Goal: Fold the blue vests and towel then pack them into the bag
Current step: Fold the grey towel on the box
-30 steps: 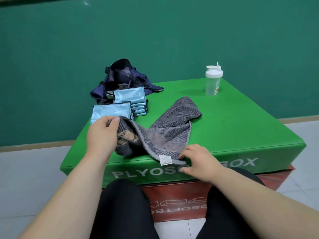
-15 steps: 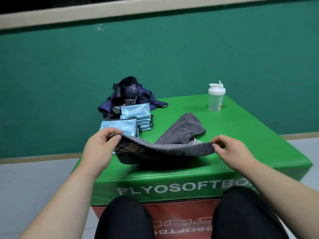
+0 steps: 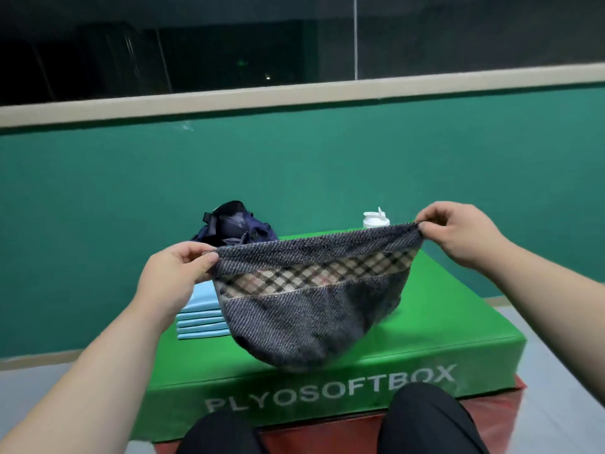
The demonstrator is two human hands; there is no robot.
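A dark grey towel (image 3: pixel 304 309) with a plaid band hangs in the air above the green box (image 3: pixel 435 326). My left hand (image 3: pixel 176 273) pinches its left top corner and my right hand (image 3: pixel 458 231) pinches its right top corner, holding it spread between them. A stack of folded light-blue vests (image 3: pixel 199 319) lies on the box behind my left wrist, partly hidden. The dark navy bag (image 3: pixel 232 224) sits at the box's far left, behind the towel.
A clear shaker bottle with a white lid (image 3: pixel 375 219) stands at the far edge of the box, mostly hidden by the towel. A green wall rises behind. Grey floor lies on both sides, and my knees are at the box's front.
Both hands lifted the towel off the box and spread it apart in the air. The right hand moved up and to the right. The camera tilted upward.
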